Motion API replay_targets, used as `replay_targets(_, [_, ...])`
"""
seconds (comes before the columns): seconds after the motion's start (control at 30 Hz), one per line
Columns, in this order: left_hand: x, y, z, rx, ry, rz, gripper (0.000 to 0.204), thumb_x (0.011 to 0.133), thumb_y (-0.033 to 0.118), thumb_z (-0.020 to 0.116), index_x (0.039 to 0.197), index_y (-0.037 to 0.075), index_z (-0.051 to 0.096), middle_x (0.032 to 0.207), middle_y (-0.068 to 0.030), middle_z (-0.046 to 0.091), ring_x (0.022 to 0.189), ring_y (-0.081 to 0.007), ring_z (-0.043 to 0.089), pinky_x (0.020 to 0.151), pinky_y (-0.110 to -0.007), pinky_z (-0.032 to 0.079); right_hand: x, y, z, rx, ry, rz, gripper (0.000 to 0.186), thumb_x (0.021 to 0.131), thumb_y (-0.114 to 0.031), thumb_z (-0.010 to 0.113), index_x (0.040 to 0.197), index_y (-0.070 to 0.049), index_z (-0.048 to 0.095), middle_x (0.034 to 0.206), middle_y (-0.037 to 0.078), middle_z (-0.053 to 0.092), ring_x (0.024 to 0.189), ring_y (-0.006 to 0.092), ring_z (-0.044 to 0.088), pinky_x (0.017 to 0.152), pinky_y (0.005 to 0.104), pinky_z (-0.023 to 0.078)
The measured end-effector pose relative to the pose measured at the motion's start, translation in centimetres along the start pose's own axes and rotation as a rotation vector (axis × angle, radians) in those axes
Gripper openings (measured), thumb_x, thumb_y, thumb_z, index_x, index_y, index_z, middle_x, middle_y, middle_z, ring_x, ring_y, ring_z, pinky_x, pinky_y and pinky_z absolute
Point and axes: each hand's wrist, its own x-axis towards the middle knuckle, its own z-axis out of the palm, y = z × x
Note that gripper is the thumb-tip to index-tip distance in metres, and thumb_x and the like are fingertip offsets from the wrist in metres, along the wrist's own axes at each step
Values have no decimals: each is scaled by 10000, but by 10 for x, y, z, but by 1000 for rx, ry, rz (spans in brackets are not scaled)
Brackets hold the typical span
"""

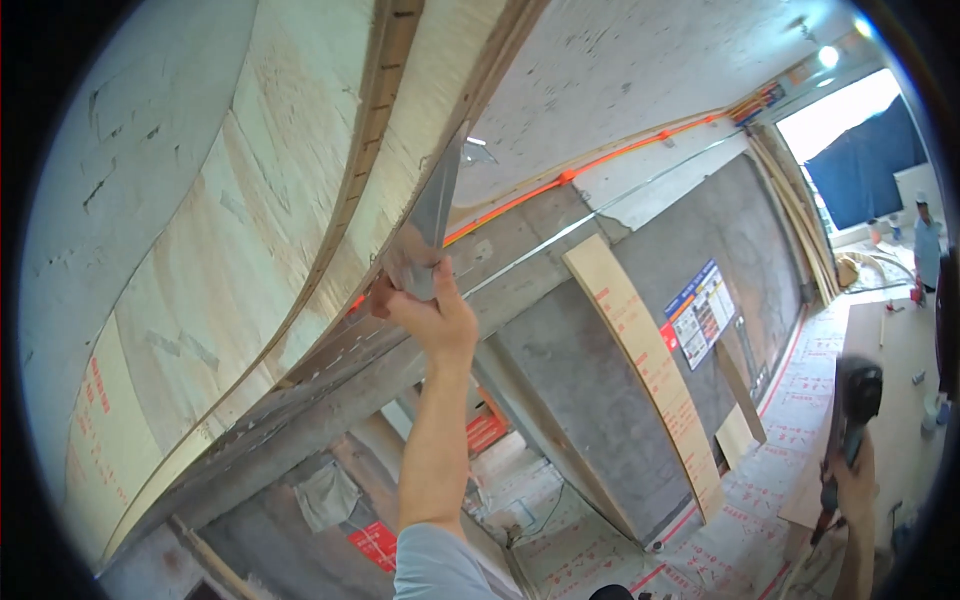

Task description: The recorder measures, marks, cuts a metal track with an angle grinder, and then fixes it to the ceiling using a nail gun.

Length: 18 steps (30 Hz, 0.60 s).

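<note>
My left hand [440, 322] is raised overhead at the lower edge of the plywood ceiling panel [300, 140]. Its thumb points up and its fingers pinch a shiny grey metal strip [437, 200] that runs along that edge. Down at the right, my right hand [853, 485] is wrapped around the grip of a black and teal nail gun [860, 395], held well away from the panel. A hose seems to trail from the bottom of its grip. A thin wooden batten [362, 170] with dark marks crosses the panel's underside.
A tall pale board [645, 375] leans on the grey wall, beside a poster [700, 312]. Orange conduit [610, 165] runs high along the wall. Printed protective sheeting [800, 385] covers the floor. A person in light blue [927, 250] stands at the far right, near long timber strips [795, 215].
</note>
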Motion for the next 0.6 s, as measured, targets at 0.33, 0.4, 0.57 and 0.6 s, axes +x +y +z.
replay_targets(0.33, [60,9,-43,-320,-601,-355,390,900,319,791,1059,-34,740,1142,-152,725,1112,-237,647,1019,-359,452,0,-164,137,258,-114,-327,101,950,-110,668,953,-52,585,746,33,619,666,105,589,618,282,473])
replay_targets(0.4, [67,14,-43,-341,-616,-292,386,917,322,772,1054,-38,744,1141,-157,730,1125,-241,645,1025,-361,450,-12,-170,170,359,-72,-369,113,953,-119,675,900,-48,604,714,34,617,652,100,588,608,287,471])
replay_targets(0.57, [69,13,-35,-404,-601,-118,327,955,288,740,995,-31,680,902,-76,688,846,-152,653,798,-278,514,-44,-181,264,848,-180,-442,107,967,-126,677,974,-27,639,655,30,588,594,118,562,591,295,451])
replay_targets(0.6, [70,18,-38,-413,-595,-137,357,959,313,733,1019,-34,680,966,-89,687,884,-158,649,820,-290,507,-56,-189,280,935,-186,-436,142,968,-128,676,1054,-30,621,654,26,574,590,125,556,599,298,451])
